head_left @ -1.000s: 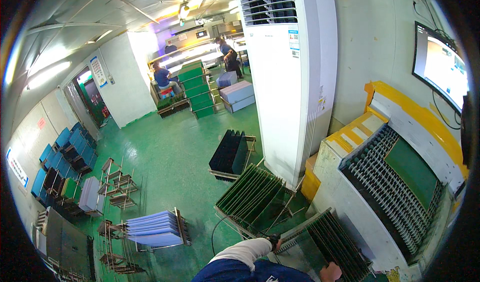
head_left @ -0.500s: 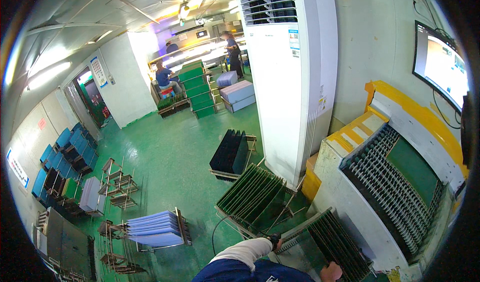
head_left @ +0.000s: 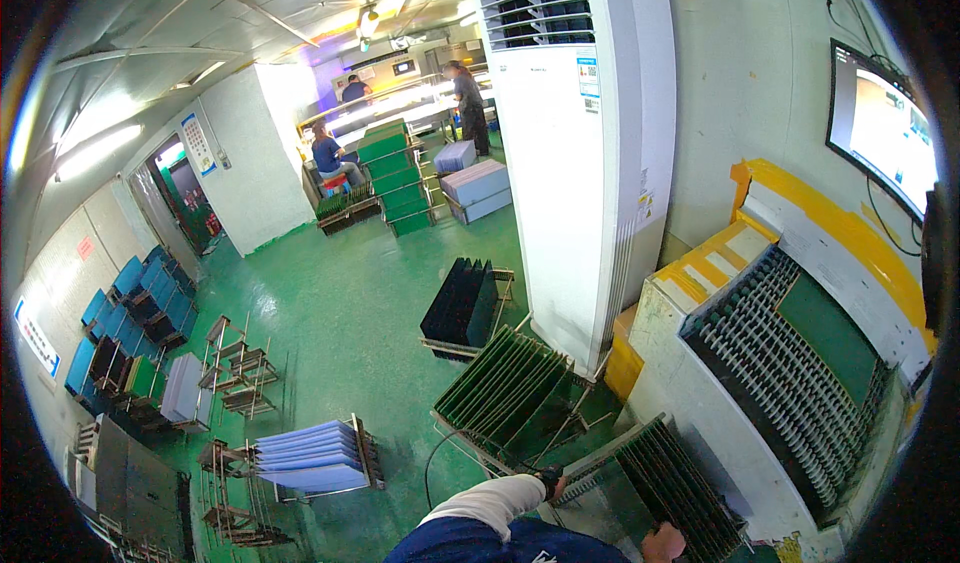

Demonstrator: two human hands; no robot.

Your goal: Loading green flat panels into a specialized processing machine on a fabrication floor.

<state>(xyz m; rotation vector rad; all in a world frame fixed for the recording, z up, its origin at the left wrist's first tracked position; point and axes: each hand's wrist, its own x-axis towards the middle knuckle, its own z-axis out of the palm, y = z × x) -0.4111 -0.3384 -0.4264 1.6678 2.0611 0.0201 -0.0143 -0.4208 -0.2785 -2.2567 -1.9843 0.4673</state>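
Observation:
My left hand (head_left: 557, 488), with a dark watch at its wrist, rests at the near end of a metal rack (head_left: 612, 450). Most of its fingers are hidden behind the wrist. Thin dark panels (head_left: 680, 488) stand on edge in a close row in this rack. My right hand (head_left: 663, 543) is at the near side of the panels, its fingers curled in; what they grip is hidden. Beyond my left arm, a second rack holds several dark green panels (head_left: 505, 388). To the right, a green board (head_left: 830, 333) lies on the rollers of a conveyor machine (head_left: 770, 373).
A tall white air conditioner (head_left: 570, 183) stands ahead. Nearby on the green floor are a rack of black panels (head_left: 462, 308) and one of pale lilac panels (head_left: 312, 456). Empty metal racks (head_left: 240, 368) stand at left. People (head_left: 467, 103) work at a lit bench far back.
The green board has shifted slightly up and right on the rollers. Far back, the people have changed posture, one now more upright. My hands have hardly moved.

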